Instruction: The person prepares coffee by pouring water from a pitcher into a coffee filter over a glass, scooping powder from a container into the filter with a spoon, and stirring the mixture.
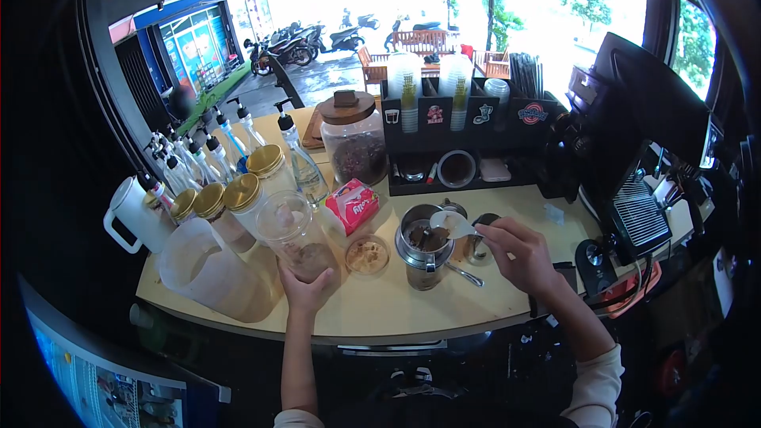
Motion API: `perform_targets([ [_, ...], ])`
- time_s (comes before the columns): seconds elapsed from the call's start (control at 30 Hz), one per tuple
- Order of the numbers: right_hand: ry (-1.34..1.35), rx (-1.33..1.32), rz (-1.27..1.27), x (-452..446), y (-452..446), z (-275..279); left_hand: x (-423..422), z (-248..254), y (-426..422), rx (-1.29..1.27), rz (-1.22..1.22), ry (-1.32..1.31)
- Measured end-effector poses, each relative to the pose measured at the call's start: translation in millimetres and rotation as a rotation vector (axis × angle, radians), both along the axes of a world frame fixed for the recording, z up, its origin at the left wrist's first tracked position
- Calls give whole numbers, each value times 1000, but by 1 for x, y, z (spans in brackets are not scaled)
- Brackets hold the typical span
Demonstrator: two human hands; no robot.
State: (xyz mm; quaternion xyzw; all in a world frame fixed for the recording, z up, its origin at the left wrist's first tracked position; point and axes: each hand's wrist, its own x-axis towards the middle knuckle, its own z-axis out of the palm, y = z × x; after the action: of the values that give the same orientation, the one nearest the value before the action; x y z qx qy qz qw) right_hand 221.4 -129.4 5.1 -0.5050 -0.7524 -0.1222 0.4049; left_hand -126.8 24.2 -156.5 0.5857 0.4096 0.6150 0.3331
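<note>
Fingers of the right hand (519,252) pinch a white scoop (457,226), its end over the metal cup (414,216). Those of the left hand (305,292) curl round a clear jar (304,242) near the pink packet (351,208)

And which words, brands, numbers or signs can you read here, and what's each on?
"Jolly", it seems: on the pink packet.
Too blurred: the round badge and small red logo on the black rack.
Also too blurred: yellow print on the stacked cups.
No readable numbers.
</note>
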Motion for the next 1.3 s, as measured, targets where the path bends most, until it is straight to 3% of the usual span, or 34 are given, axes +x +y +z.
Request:
perform_targets([
  [0.37,-104,1,-6,-6,2,0,1,4,-3,-2,34,34],
  [0.47,7,-80,16,-10,4,3,-3,-7,3,8,55,68],
  [0.63,117,-296,88,-33,17,37,0,4,-3,30,91,57],
  [0.8,39,-256,235,-74,62,59,-3,3,-2,52,119,152],
  [0.9,-74,-146,323,-112,93,68,-3,1,0,19,69,113],
  [0.97,-368,26,366,-137,115,72,-3,2,1,50,-2,29],
  [1.0,-365,25,371,-149,124,73,-2,4,0,47,2,32],
  [1.07,-740,48,346,-172,138,73,-3,12,-4,-3,-24,8],
  [1.1,-741,44,353,-184,143,70,-4,8,-3,-9,-19,6],
  [1.17,-958,8,293,-203,150,64,-8,2,0,90,100,178],
  [1.3,-989,33,314,-211,155,58,-8,4,1,130,150,232],
])
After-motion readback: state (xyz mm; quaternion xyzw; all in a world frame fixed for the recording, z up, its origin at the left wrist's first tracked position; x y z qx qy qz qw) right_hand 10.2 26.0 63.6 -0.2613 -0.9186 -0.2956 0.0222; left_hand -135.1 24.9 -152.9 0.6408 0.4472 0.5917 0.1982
